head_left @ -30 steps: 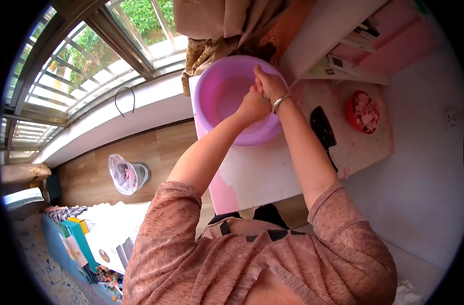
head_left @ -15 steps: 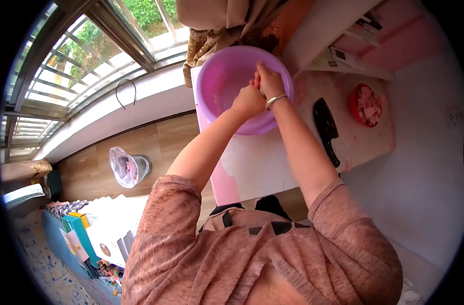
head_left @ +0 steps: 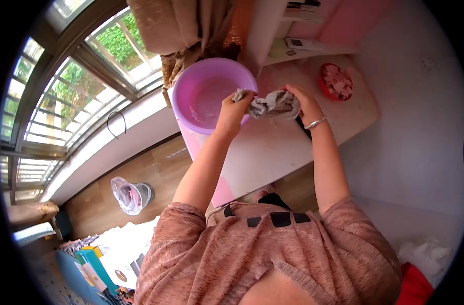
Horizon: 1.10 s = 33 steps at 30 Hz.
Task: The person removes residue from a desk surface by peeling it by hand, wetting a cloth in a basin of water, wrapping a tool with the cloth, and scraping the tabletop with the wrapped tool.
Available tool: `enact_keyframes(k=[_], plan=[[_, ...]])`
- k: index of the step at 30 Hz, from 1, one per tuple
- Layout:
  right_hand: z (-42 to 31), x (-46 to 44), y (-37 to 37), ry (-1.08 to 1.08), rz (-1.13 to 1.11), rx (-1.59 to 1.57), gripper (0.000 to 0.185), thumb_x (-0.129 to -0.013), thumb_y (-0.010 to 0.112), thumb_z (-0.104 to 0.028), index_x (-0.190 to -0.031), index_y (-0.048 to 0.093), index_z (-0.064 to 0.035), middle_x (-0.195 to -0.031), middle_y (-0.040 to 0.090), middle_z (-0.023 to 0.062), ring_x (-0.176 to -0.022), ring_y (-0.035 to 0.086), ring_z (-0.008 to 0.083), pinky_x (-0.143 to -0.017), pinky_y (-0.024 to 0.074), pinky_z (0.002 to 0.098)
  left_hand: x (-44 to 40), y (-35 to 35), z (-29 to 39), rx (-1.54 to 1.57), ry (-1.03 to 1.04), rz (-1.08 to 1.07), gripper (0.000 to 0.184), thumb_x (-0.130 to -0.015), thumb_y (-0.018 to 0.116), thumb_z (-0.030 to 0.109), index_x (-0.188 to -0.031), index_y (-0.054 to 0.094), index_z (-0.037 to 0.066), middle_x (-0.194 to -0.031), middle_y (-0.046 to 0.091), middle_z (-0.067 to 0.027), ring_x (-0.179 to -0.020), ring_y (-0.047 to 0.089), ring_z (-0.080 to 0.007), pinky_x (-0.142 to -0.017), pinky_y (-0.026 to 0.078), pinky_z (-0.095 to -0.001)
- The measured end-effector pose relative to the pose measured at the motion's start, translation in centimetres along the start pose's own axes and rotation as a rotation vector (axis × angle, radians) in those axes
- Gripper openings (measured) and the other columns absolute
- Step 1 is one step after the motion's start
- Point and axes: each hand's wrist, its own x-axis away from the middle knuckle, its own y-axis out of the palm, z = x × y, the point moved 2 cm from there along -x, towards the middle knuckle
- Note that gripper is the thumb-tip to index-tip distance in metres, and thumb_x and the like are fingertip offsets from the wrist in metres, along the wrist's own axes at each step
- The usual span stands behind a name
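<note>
A crumpled grey-white cloth [head_left: 273, 105] is stretched between my two hands, above the table just right of the basin. My left hand [head_left: 236, 108] grips one end over the rim of the purple basin [head_left: 179, 108]. At the other end, my right hand [head_left: 306, 105], with a silver bangle on the wrist, is closed on the cloth. Some water seems to lie in the basin. Most of the black cleaver [head_left: 306, 133] is hidden behind my right hand and the cloth; a dark part shows by the wrist.
A red bowl of cut pink pieces [head_left: 337, 81] sits at the table's far right. The white table [head_left: 257, 162] has pink stains. Shelves [head_left: 313, 48] rise behind it. A lined trash bin [head_left: 133, 195] stands on the floor at left, below the window.
My hands, clasped together over the basin before, have moved apart and right, with the cloth now spread between them. The view has shifted, and the cleaver is now mostly covered.
</note>
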Motion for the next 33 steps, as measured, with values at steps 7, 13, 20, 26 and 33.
enact_keyframes(k=[7,13,20,26,33], plan=[[1.9,5.3,-3.9,-0.077,0.057,-0.092,0.028,-0.079,0.054,-0.004,-0.106,0.058,-0.0015,-0.097,0.060,0.0031,-0.088,0.055,0.0118,-0.079,0.0431,0.0239,1.0,4.3,-3.3,-0.446,-0.045,-0.344,0.028,-0.080,0.064,0.015,-0.104,0.060,0.001,-0.091,0.061,-0.0063,-0.083,0.056,-0.0128,-0.077,0.045,-0.0266],[1.1,7.3,-5.8,-0.099,-0.083,0.057,0.043,-0.074,0.050,-0.001,-0.117,0.053,-0.0017,-0.095,0.060,0.0035,-0.085,0.055,0.0105,-0.077,0.0439,0.0215,-0.9,5.8,-4.1,-0.675,0.016,-0.602,0.023,-0.082,0.060,0.017,-0.098,0.063,0.000,-0.103,0.062,-0.0124,-0.097,0.055,-0.0148,-0.083,0.043,-0.0276],[2.0,8.5,-9.1,0.111,0.175,0.954,0.049,-0.068,0.071,-0.023,-0.109,0.058,0.0001,-0.094,0.064,0.0165,-0.083,0.061,0.0234,-0.075,0.0457,0.0316,-2.8,7.2,-5.2,-0.621,-0.015,-0.360,0.024,-0.089,0.052,0.021,-0.095,0.060,-0.001,-0.088,0.059,-0.0020,-0.084,0.049,-0.0088,-0.076,0.041,-0.0235],[1.5,10.0,-10.8,0.041,0.081,0.776,0.035,-0.073,0.072,-0.029,-0.088,0.062,0.0014,-0.072,0.058,0.0026,-0.066,0.049,0.0097,-0.061,0.0414,0.0258,-3.8,7.2,-4.6,-0.512,-0.027,-0.334,0.024,-0.092,0.048,0.024,-0.094,0.057,0.002,-0.077,0.053,0.0017,-0.077,0.046,-0.0084,-0.072,0.039,-0.0220],[0.8,11.1,-9.9,-0.119,0.176,0.462,0.027,-0.082,0.064,-0.026,-0.081,0.061,0.0011,-0.064,0.048,-0.0044,-0.059,0.039,0.0033,-0.053,0.0342,0.0206,-4.4,8.2,-1.1,-0.648,0.181,-0.435,0.024,-0.089,0.053,0.025,-0.093,0.057,0.002,-0.078,0.054,-0.0014,-0.077,0.048,-0.0086,-0.070,0.040,-0.0239]])
